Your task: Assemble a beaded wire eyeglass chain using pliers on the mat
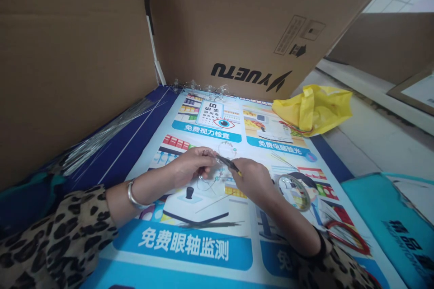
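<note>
My left hand (190, 165) is closed in a pinch on a thin wire piece with small clear beads (217, 176) that loops down between both hands. My right hand (252, 180) is wrapped round a slim dark tool with a yellow tip (229, 164), whose point meets the wire at my left fingertips. Both hands hover just above a printed poster (190, 244) with eye-chart pictures. A silver bangle (132, 195) circles my left wrist, and both sleeves are leopard print.
A bundle of thin metal wires (105, 137) lies at the left along a cardboard wall (68, 54). A yellow plastic bag (313, 108) sits at the back right. A roll of clear tape (294, 192) and a red ring (349, 237) lie right of my hands.
</note>
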### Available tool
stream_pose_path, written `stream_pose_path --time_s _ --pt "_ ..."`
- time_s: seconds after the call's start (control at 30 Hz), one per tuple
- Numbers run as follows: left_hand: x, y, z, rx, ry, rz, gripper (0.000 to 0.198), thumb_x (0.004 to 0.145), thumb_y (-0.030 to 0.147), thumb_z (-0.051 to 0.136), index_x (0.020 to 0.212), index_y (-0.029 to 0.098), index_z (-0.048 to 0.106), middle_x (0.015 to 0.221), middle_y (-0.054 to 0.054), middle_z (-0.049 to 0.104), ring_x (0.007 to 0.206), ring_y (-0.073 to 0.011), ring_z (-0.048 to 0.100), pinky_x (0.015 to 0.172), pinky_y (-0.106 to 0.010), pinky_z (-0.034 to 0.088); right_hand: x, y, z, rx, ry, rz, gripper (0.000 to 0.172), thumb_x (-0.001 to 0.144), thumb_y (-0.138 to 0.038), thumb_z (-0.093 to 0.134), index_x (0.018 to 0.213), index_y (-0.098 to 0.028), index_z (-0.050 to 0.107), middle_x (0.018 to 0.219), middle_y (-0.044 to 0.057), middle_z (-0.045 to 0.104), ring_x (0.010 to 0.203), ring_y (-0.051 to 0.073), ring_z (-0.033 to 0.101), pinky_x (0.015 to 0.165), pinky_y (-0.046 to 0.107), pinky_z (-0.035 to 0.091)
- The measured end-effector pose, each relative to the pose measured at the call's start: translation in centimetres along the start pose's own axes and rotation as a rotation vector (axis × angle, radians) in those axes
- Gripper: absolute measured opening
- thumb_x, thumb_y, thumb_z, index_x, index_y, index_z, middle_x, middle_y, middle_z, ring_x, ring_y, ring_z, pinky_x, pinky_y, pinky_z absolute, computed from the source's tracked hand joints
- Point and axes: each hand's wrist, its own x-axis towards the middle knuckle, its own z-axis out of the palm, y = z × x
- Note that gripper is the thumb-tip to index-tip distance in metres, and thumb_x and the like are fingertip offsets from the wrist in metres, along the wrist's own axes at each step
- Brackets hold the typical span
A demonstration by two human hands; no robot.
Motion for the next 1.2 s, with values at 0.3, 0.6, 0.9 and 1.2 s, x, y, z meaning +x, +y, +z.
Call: stream_pose_path --time_s 0.3,0.6,0.9,1.2 --pt "0.0 0.4 -0.4 0.023 -0.006 -0.052 0.016 0.073 0.024 0.064 0.079 0.015 0.051 0.071 -0.005 0.067 0.048 -0.0096 0.058 0.043 -0.019 0.042 -0.1 0.2 0.1 0.043 0.012 -0.007 0.018 0.084 -0.026 0.042 0.084 -0.021 0.06 0.085 0.003 0.065 0.078 0.016 0.058 0.06 0.024 0.029" --pt "-0.2 0.4 -0.5 0.105 0.02 -0.04 0.02 0.078 0.031 0.061 0.073 0.015 0.049 0.054 0.0 0.061 0.044 -0.0093 0.056 0.041 -0.018 0.043 -0.2 0.2 0.5 0.047 0.037 -0.031 0.02 0.085 -0.028 0.041 0.084 -0.021 0.06 0.084 0.003 0.065 0.077 0.016 0.058 0.059 0.024 0.029" --pt "0.1 0.4 -0.4 0.197 0.08 0.059 0.017 0.077 0.027 0.061 0.071 0.016 0.049 0.047 0.003 0.055 0.037 -0.0061 0.046 0.037 -0.016 0.035 -0.3 1.2 0.0 0.22 0.03 0.008 0.02 0.084 -0.033 0.044 0.081 -0.021 0.06 0.078 0.002 0.063 0.072 0.015 0.055 0.06 0.024 0.033" --pt "-0.3 0.3 -0.2 0.163 -0.016 0.037 0.018 0.077 0.03 0.061 0.073 0.015 0.052 0.048 0.003 0.053 0.039 -0.0056 0.045 0.039 -0.017 0.036 -0.1 0.1 0.3 0.766 -0.042 -0.091 0.022 0.081 -0.036 0.048 0.088 -0.02 0.061 0.077 -0.002 0.061 0.071 0.013 0.054 0.064 0.022 0.039"
